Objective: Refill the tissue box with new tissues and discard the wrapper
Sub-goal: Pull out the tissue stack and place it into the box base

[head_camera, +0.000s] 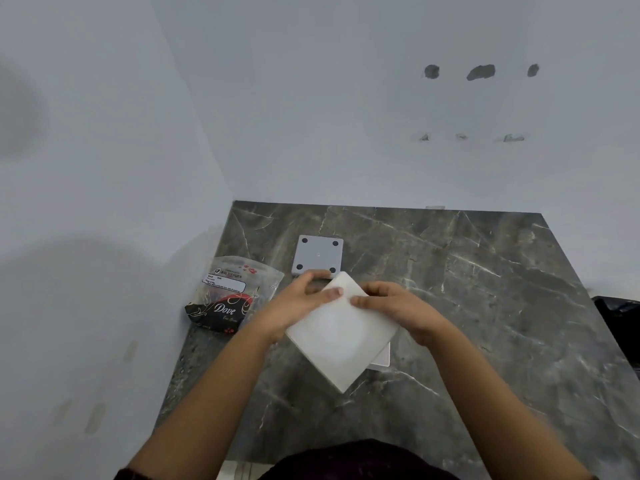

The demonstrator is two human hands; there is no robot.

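A square stack of white tissues (341,336) is held over the dark marble counter (467,289), turned like a diamond. My left hand (298,304) grips its upper left edge, thumb on top. My right hand (398,308) grips its upper right edge. Under the stack, part of a white tissue box (381,358) shows at the lower right. A grey square panel with four black feet (318,255) lies just behind my hands. The empty plastic wrapper (228,294), clear and black with "Dove" printed on it, lies to the left near the wall.
Pale walls meet at a corner to the left of the counter. A black object (620,327) sits at the right edge, past the counter. The counter's near edge is by my body.
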